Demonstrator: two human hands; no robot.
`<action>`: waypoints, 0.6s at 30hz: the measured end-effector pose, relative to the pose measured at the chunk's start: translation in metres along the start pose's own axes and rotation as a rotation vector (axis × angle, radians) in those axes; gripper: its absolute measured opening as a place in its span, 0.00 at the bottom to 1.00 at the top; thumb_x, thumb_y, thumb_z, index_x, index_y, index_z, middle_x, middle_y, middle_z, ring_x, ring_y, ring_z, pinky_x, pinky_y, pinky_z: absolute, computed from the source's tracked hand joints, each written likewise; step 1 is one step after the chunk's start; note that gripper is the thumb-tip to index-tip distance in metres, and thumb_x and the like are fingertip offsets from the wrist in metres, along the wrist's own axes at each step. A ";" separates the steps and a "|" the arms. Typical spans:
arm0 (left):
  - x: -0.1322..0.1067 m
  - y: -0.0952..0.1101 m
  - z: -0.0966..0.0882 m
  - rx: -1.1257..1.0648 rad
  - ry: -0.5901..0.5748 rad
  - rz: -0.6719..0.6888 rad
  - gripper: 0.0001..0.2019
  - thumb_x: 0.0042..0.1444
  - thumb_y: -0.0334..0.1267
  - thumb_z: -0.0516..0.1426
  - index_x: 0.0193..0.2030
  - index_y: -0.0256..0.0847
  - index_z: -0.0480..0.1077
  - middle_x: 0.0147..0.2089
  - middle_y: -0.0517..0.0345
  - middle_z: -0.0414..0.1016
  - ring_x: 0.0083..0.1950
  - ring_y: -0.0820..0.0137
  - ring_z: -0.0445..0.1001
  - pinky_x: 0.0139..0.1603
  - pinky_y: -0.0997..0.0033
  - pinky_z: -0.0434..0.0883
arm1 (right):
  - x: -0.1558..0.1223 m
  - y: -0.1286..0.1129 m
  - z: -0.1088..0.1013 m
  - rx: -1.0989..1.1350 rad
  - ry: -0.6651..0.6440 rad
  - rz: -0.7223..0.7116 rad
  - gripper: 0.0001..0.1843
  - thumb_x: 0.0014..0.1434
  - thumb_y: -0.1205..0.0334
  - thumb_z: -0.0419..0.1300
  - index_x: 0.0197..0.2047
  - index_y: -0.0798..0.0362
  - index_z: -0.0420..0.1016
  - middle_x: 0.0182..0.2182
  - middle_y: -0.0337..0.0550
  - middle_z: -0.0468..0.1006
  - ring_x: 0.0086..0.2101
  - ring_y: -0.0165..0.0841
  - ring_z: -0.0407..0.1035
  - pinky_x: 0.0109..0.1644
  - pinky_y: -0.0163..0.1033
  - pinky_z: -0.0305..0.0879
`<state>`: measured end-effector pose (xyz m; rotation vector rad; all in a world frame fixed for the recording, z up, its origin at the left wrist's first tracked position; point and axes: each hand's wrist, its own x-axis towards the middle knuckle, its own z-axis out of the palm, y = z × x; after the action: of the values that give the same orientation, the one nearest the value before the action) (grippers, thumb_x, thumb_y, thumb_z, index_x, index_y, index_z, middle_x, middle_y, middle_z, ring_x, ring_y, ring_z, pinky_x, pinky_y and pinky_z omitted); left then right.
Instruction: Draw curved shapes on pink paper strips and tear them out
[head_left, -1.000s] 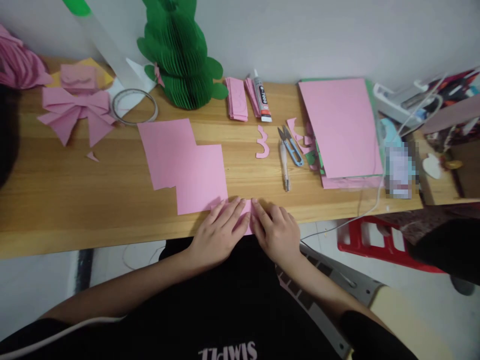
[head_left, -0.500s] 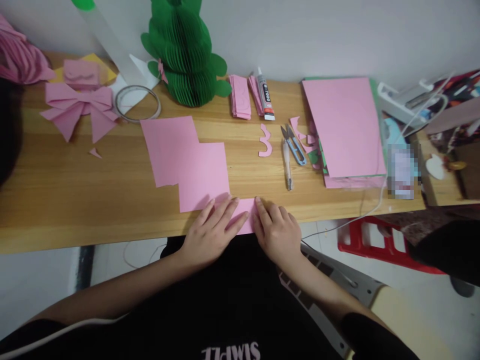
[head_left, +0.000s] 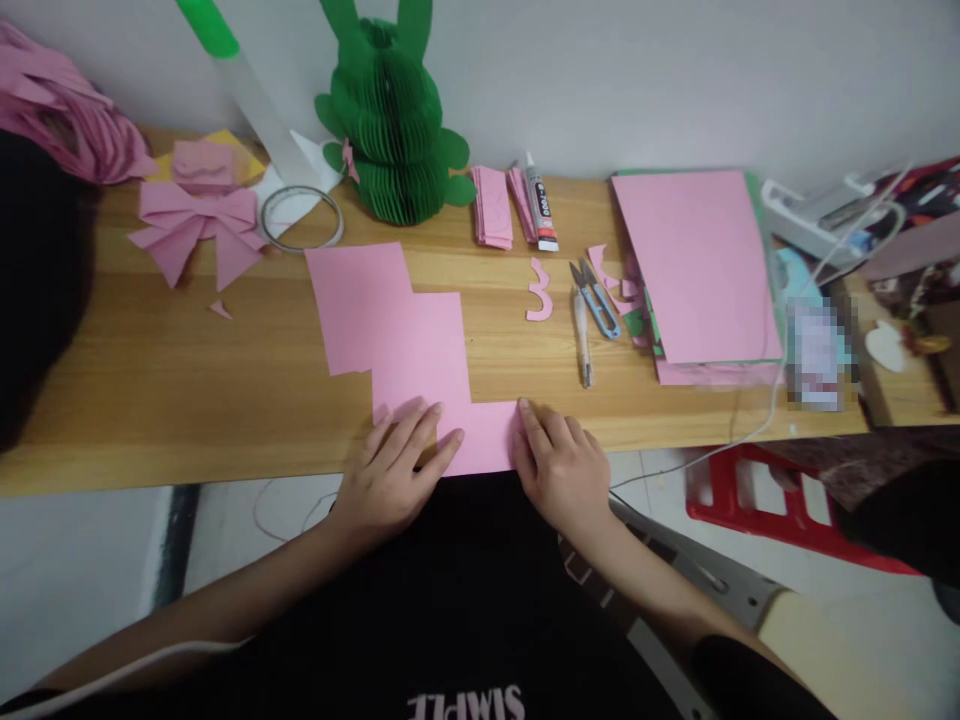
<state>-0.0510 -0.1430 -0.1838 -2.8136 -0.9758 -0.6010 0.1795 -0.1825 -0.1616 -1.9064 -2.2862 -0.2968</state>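
A small pink paper piece (head_left: pixel 487 438) lies at the near edge of the wooden table (head_left: pixel 187 380). My left hand (head_left: pixel 390 470) lies flat on its left part with fingers stretched out. My right hand (head_left: pixel 562 465) presses its right edge with fingers together and extended. Two larger pink sheets (head_left: pixel 390 320) overlap just beyond the left hand.
A pink cut-out (head_left: pixel 538 290), snips (head_left: pixel 596 295) and a pen knife (head_left: pixel 583 345) lie mid-table. A pink paper stack (head_left: pixel 697 265) sits right, a glue tube (head_left: pixel 541 205) and folded strips (head_left: pixel 493 205) behind. A green honeycomb figure (head_left: pixel 394 130), tape ring (head_left: pixel 300 218) and pink bow (head_left: pixel 199 225) stand left.
My left hand has slid leftward across the small pink piece, uncovering more of it. The right hand stays at its right edge. The view shifted slightly.
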 end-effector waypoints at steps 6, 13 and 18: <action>0.004 0.000 0.000 -0.023 0.035 -0.005 0.17 0.62 0.26 0.54 0.56 0.39 0.72 0.59 0.34 0.75 0.63 0.49 0.72 0.60 0.49 0.69 | 0.020 -0.001 -0.013 0.116 -0.101 0.062 0.20 0.60 0.65 0.57 0.55 0.60 0.74 0.43 0.55 0.79 0.40 0.44 0.68 0.40 0.46 0.61; 0.002 -0.002 0.002 0.047 0.042 0.017 0.21 0.62 0.23 0.51 0.59 0.42 0.70 0.59 0.36 0.75 0.64 0.51 0.71 0.57 0.52 0.71 | 0.068 0.003 -0.021 0.417 -0.492 -0.044 0.12 0.60 0.64 0.61 0.47 0.55 0.77 0.44 0.52 0.78 0.47 0.47 0.68 0.49 0.49 0.63; 0.000 -0.010 -0.005 -0.140 -0.014 -0.006 0.19 0.65 0.39 0.55 0.61 0.35 0.68 0.61 0.30 0.71 0.65 0.45 0.68 0.60 0.45 0.69 | 0.084 0.011 -0.014 0.625 -0.570 0.025 0.03 0.55 0.72 0.65 0.33 0.55 0.77 0.33 0.45 0.77 0.37 0.37 0.69 0.43 0.42 0.64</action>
<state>-0.0587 -0.1363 -0.1794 -2.9411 -0.9814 -0.6758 0.1749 -0.1037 -0.1277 -1.8050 -2.2458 0.9659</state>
